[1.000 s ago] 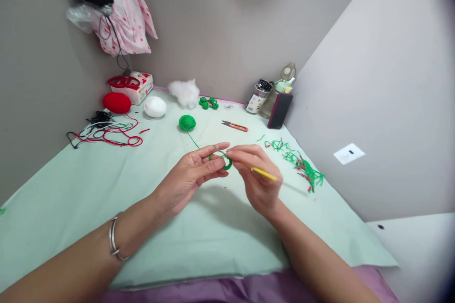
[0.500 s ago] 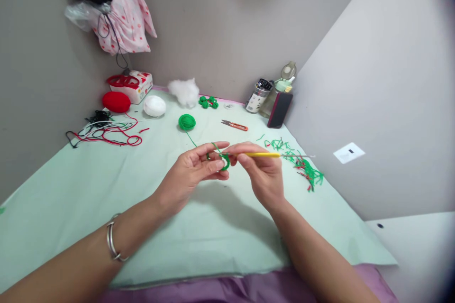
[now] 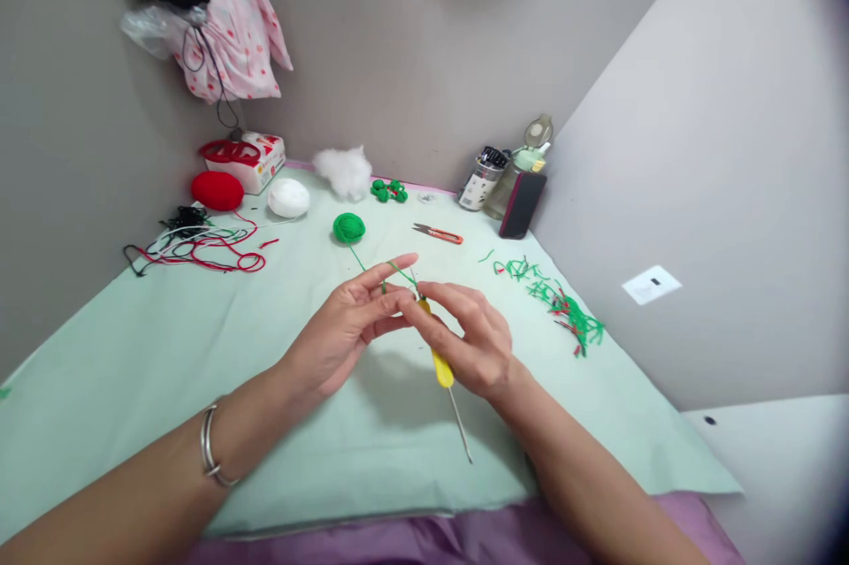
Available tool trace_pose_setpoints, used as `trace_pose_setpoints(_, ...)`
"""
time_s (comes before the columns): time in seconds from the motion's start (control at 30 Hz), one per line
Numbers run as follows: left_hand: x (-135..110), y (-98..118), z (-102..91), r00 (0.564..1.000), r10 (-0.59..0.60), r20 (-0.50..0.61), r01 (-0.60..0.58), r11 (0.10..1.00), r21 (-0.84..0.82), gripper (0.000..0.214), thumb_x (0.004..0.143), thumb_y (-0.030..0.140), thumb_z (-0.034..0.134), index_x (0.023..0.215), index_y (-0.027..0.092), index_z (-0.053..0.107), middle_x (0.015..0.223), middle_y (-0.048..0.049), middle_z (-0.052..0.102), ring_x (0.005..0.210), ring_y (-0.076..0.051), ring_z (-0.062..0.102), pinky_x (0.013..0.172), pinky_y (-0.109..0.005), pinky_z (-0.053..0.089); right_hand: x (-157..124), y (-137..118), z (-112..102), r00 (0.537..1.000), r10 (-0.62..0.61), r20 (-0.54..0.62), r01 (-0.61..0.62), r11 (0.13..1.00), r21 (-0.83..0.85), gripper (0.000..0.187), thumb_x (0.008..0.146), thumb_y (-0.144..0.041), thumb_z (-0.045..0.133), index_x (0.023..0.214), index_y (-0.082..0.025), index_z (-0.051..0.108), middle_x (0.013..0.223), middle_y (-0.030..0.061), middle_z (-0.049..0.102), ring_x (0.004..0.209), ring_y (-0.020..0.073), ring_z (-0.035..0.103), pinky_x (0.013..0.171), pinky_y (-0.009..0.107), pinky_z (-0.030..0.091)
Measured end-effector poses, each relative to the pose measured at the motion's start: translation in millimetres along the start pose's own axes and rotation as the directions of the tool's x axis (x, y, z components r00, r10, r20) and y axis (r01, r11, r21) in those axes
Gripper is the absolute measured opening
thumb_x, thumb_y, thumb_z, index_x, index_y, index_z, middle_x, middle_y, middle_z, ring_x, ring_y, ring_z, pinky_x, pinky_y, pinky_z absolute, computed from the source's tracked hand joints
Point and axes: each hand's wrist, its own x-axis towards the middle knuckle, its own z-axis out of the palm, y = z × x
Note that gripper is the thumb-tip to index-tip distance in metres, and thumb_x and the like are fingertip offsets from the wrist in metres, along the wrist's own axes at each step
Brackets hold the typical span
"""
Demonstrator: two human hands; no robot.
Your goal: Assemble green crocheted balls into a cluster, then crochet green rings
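Observation:
My left hand pinches a small green crochet piece, mostly hidden between its fingers, with the green yarn strand looped over the forefinger. The strand runs back to a green yarn ball on the pale green cloth. My right hand grips a yellow-handled crochet hook, its metal tail pointing down toward me and its tip up at the left fingers. Both hands meet above the middle of the cloth.
Red thread snips lie behind the hands. Green and red yarn scraps lie at right. A red yarn ball, white yarn ball, stuffing, tangled threads, a box and bottles line the back.
My right hand has swung the hook from lying level, pointing right, to standing steeply with its tail toward me. The left hand stays in place, and the green piece is now covered by fingers.

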Motion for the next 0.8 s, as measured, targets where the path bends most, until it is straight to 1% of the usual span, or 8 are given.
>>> trace_pose_setpoints(0.13,2.2,4.3,-1.9,0.996,-0.089,0.022,0.09,0.996,-0.029,0.035,0.08,0.024,0.077,0.115,0.021,0.073,0.094,-0.0022,0.069,0.084,-0.012,0.063,0.087,-0.027,0.052,4.6,-1.1,-1.9,0.962,0.262,-0.082,-0.232,0.936,0.266,0.029,0.094,-0.012,0.056,0.115,-0.027,0.07,0.105,0.007,0.07,0.094,0.0198,0.069,0.08,0.036,0.059)
trace_pose_setpoints(0.23,1.2,5.4,-0.6,0.999,-0.031,-0.029,0.031,1.0,-0.005,0.033,0.079,0.023,0.078,0.111,0.021,0.074,0.089,0.0,0.066,0.082,-0.011,0.061,0.087,-0.027,0.052,10.7,2.3,-3.1,0.838,0.546,-0.012,-0.428,0.67,0.606,0.018,0.097,-0.021,0.054,0.1,-0.024,0.072,0.09,0.0048,0.069,0.074,0.0166,0.067,0.068,0.034,0.059)
trace_pose_setpoints(0.33,-0.7,2.1,1.3,0.998,0.047,-0.051,-0.044,0.997,0.067,0.041,0.078,0.024,0.079,0.118,0.025,0.072,0.082,0.0023,0.062,0.082,-0.012,0.06,0.087,-0.03,0.052,12.7,5.6,-0.5,0.747,0.653,0.126,-0.501,0.428,0.752,0.021,0.098,-0.029,0.053,0.092,-0.021,0.071,0.085,0.0043,0.068,0.06,0.0133,0.062,0.057,0.031,0.057)
trace_pose_setpoints(0.4,-1.6,-1.2,2.2,0.993,0.097,-0.067,-0.089,0.989,0.115,0.048,0.076,0.023,0.08,0.123,0.027,0.069,0.08,0.0028,0.063,0.083,-0.013,0.06,0.089,-0.031,0.05,10.0,4.2,3.0,0.777,0.618,0.121,-0.514,0.511,0.689,0.019,0.097,-0.028,0.055,0.095,-0.021,0.072,0.088,0.0052,0.069,0.065,0.0145,0.064,0.061,0.032,0.058)
trace_pose_setpoints(0.5,-1.7,-4.3,3.3,0.99,0.111,-0.084,-0.1,0.986,0.132,0.056,0.075,0.025,0.081,0.13,0.025,0.065,0.082,0.0018,0.067,0.084,-0.014,0.062,0.091,-0.032,0.049,2.5,-2.6,8.0,0.903,0.43,-0.014,-0.395,0.84,0.372,0.022,0.094,-0.018,0.06,0.107,-0.029,0.075,0.099,0.0059,0.069,0.085,0.0183,0.067,0.075,0.035,0.059)
trace_pose_setpoints(0.57,-1.1,-4.1,3.9,0.996,0.064,-0.067,-0.058,0.994,0.098,0.056,0.076,0.027,0.081,0.13,0.023,0.065,0.084,0.0008,0.068,0.087,-0.015,0.063,0.092,-0.033,0.049,-1.0,-6.5,9.6,0.951,0.301,-0.069,-0.283,0.94,0.192,0.033,0.091,-0.012,0.063,0.113,-0.034,0.073,0.104,0.0055,0.069,0.093,0.0193,0.067,0.08,0.036,0.058)
trace_pose_setpoints(0.7,1.1,0.1,1.9,0.999,-0.03,0.03,0.029,0.999,0.03,0.04,0.08,0.028,0.078,0.119,0.021,0.072,0.1,-0.0027,0.07,0.092,-0.015,0.063,0.094,-0.032,0.05,1.5,-5.0,6.9,0.93,0.356,-0.092,-0.308,0.891,0.334,0.031,0.093,-0.013,0.059,0.114,-0.031,0.072,0.103,0.0063,0.07,0.091,0.0196,0.067,0.078,0.036,0.058)
trace_pose_setpoints(0.8,2.6,3.8,-3.4,0.998,-0.034,0.05,0.034,0.999,0.008,0.031,0.082,0.025,0.075,0.113,0.021,0.075,0.101,-0.0022,0.069,0.087,-0.012,0.063,0.094,-0.03,0.051,6.7,2.9,2.9,0.826,0.562,-0.043,-0.451,0.706,0.546,0.017,0.096,-0.021,0.057,0.101,-0.025,0.073,0.091,0.0056,0.07,0.08,0.0187,0.067,0.072,0.037,0.058)
